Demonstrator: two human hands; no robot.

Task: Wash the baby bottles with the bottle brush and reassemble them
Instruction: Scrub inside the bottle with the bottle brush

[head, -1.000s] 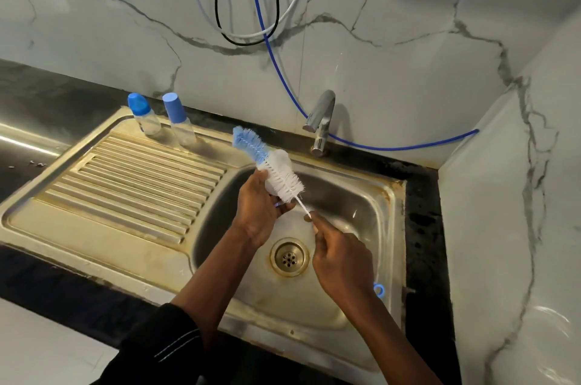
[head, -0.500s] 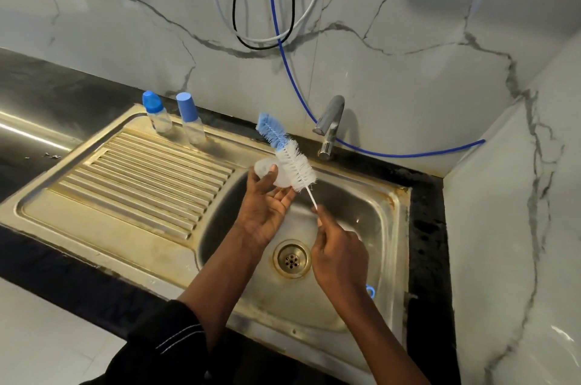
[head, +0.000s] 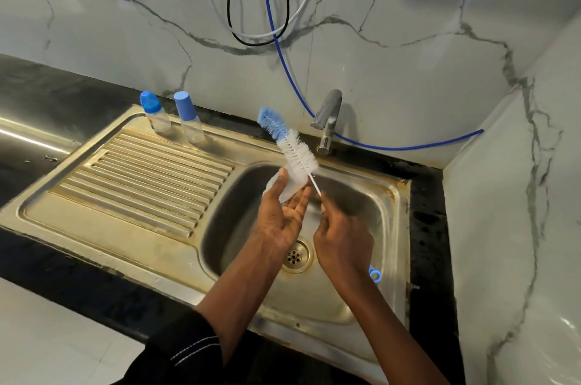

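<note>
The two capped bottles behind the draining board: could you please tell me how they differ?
The left bottle has a rounded cap in deeper blue; the right bottle has a taller, flat-topped cap in paler blue. The left bottle shows blue print on its body; the right bottle's looks plain. Both are clear, upright and capped, side by side on the back rim of the sink.
</note>
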